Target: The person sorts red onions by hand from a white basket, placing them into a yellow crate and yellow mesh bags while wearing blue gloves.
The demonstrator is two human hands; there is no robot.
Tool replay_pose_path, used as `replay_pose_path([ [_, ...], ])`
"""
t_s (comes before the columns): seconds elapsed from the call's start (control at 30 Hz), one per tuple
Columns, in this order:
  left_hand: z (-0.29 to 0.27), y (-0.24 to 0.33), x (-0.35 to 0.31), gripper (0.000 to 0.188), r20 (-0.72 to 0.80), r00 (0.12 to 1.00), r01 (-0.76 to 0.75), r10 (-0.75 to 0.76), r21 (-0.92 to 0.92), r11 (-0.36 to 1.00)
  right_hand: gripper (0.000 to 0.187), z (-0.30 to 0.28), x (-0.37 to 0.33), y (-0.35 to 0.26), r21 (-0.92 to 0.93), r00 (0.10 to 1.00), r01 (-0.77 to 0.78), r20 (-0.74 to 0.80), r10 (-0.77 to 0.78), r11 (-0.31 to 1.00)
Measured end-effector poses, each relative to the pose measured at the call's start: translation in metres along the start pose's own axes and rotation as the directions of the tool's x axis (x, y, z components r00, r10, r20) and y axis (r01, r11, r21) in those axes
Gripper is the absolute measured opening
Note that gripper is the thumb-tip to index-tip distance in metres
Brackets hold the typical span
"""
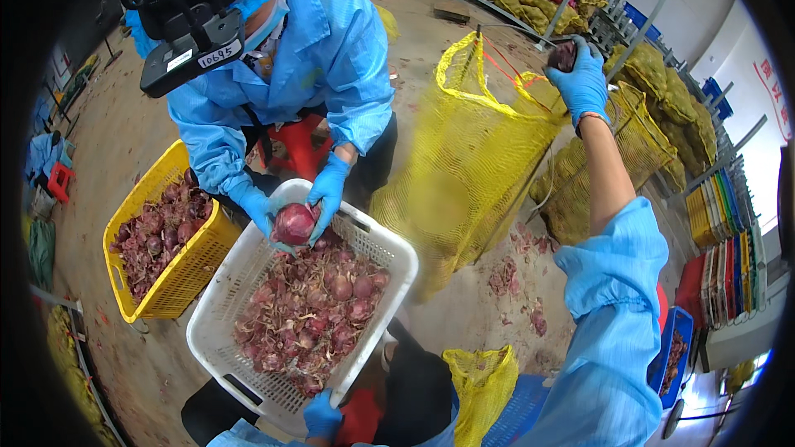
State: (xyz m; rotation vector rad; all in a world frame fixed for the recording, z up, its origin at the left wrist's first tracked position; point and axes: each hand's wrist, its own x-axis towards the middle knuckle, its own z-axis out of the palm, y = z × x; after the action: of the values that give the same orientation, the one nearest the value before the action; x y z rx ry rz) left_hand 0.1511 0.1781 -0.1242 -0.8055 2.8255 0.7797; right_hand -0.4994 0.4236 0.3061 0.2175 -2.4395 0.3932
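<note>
Head view shows a hard, dull brown floor (422,58) under everything, and on it a co-worker (348,58) in a creased, light blue smock. Next in size is a tall yellow bag (497,145) of open plastic net, its mouth spread wide and its lower part bulging. To its left stands a white basket (389,242), rigid plastic with rounded corners and slotted walls, heaped with small red bulbs (319,314), stringy roots and flaky scraps. A yellow basket (222,244) of perforated plastic, likewise loaded, stands just beyond it, near a smooth red stool (305,145). The right hand (582,83), in a thin, stretchy blue glove, is raised beside the mouth of the bag, its fingers curled round a dark, rounded onion (563,56). The left hand (323,415), gloved alike, is at the white basket's near rim; whether its fingers close on the plastic I cannot tell. Above that basket, the co-worker's gloved hands (329,190) cup a larger, glossy purple-red onion (294,223). Smallest are the thin, papery skins (503,277) strewn beside the bag.
</note>
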Motion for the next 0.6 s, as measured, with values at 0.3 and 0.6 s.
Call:
replay_pose_path([
  [0.3, 0.002, -0.012, -0.016, 0.035, -0.103, 0.979, -0.166, 0.176, 0.1, 0.981, 0.034, 0.036, -0.047, -0.021, 0.214, 0.914, 0.309, -0.335, -0.227, 0.927],
  [0.6, -0.028, 0.001, 0.001, 0.05, 0.136, 0.988, -0.044, 0.067, -0.165, 0.985, 0.027, -0.004, -0.411, -0.206, 0.855, 0.653, -0.244, 0.494, -0.574, 0.458],
])
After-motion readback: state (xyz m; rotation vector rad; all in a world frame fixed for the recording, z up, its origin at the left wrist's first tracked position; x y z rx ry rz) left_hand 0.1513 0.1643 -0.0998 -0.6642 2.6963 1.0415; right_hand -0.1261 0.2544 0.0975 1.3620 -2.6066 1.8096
